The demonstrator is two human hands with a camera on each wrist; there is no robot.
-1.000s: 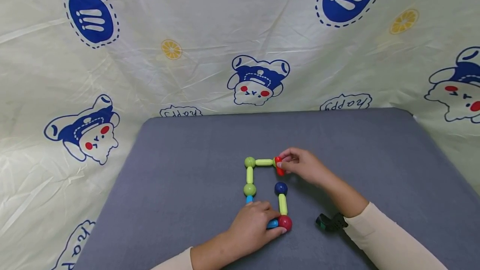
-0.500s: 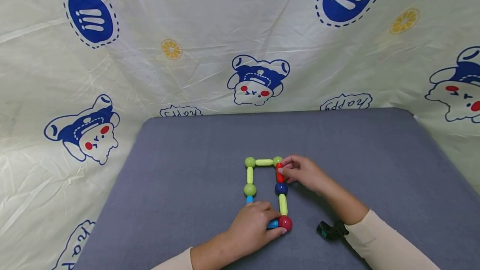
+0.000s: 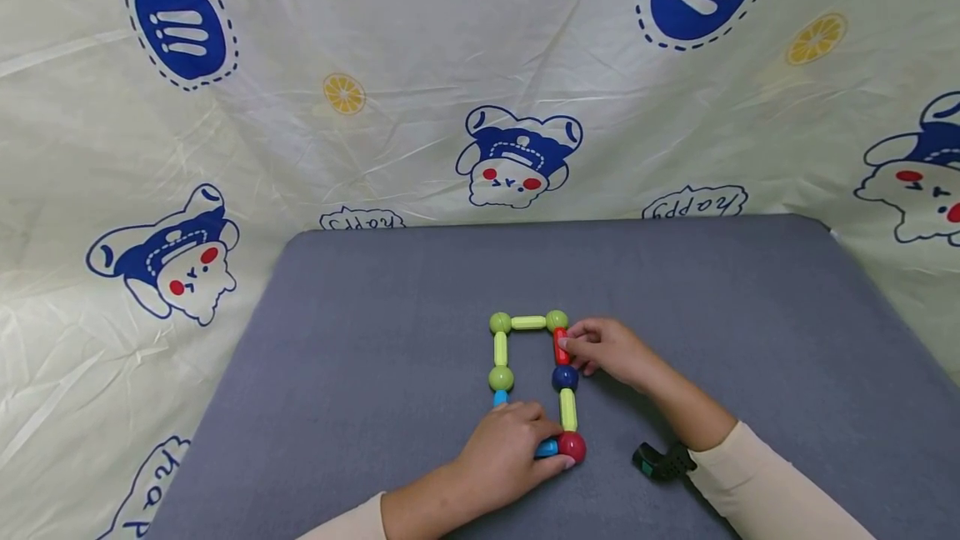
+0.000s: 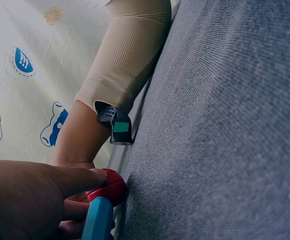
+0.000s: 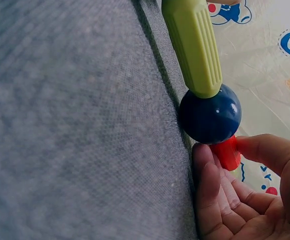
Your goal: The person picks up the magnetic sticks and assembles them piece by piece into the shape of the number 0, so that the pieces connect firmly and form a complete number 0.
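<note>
On the table, toy building rods and balls form a rectangular outline in the head view. My right hand [image 3: 611, 354] holds the red rod [image 3: 561, 346] between thumb and fingers. That rod stands between a green ball [image 3: 557, 321] and the dark blue ball [image 5: 210, 115]. A yellow-green rod [image 3: 567, 411] runs from the blue ball to the red ball [image 3: 573, 447]. My left hand [image 3: 504, 452] grips the red ball, its thumb on the near side and index finger on the far side. The blue rod [image 4: 98, 220] joins the red ball; the left hand covers the outline's near-left corner.
Two more green balls [image 3: 501, 378] and yellow-green rods [image 3: 528, 322] make up the far and left sides. A grey cloth covers the table [image 3: 375, 298]. A patterned sheet [image 3: 420, 157] hangs behind it. A black wrist device [image 3: 663, 461] sits at the right sleeve.
My right hand has brought the red rod nearer and straightened it, so it now spans the green and dark blue balls. The left hand has stayed on the red ball.
</note>
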